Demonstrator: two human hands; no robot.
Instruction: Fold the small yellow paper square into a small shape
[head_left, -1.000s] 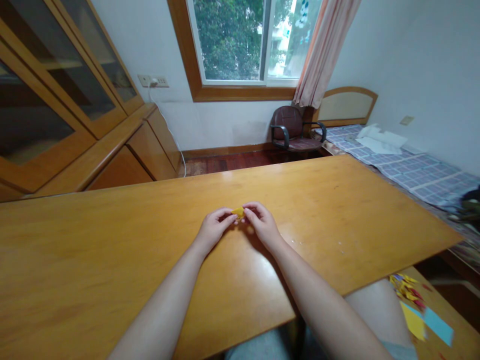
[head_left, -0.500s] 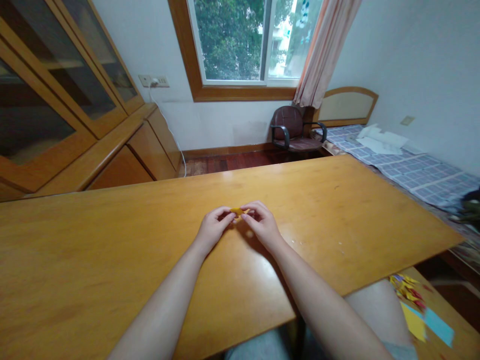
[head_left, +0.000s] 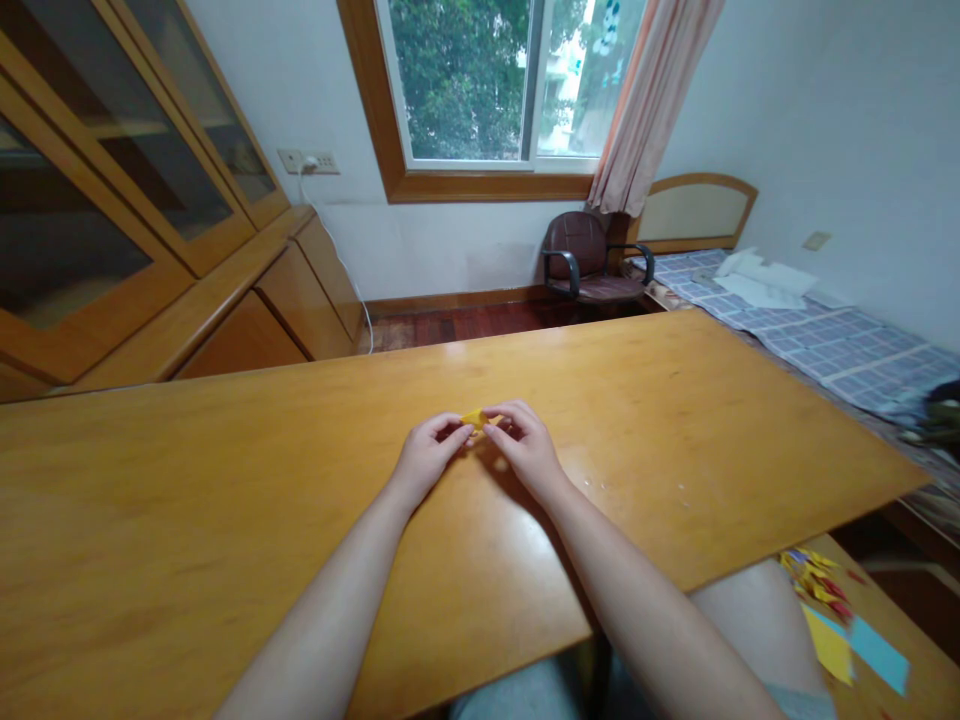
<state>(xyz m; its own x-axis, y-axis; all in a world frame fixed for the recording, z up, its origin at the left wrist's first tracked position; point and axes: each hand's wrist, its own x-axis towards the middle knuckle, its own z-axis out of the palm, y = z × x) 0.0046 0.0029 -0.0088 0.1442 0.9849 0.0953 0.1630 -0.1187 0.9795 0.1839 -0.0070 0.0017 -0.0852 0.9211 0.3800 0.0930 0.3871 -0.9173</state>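
Note:
Between my two hands, just above the wooden table [head_left: 247, 500], is a small piece of folded yellow paper [head_left: 473, 419]. My left hand [head_left: 433, 455] pinches its left end between thumb and fingers. At the other end, my right hand [head_left: 523, 445] grips it with thumb and forefinger, the other fingers curled beneath. Fingertips cover part of the paper, so its exact folded shape cannot be made out.
Beside my leg, a lower wooden surface [head_left: 892, 610] bears a pile of folded coloured paper pieces [head_left: 814, 580], a yellow sheet [head_left: 829, 645] and a blue sheet [head_left: 879, 655]. An office chair [head_left: 581, 255] and a bed [head_left: 847, 340] stand beyond the table; a cabinet [head_left: 225, 330] is left.
The yellow paper has tilted in my fingers and shows a brighter, larger face. My right fingers have shifted slightly; my left hand stays nearly still.

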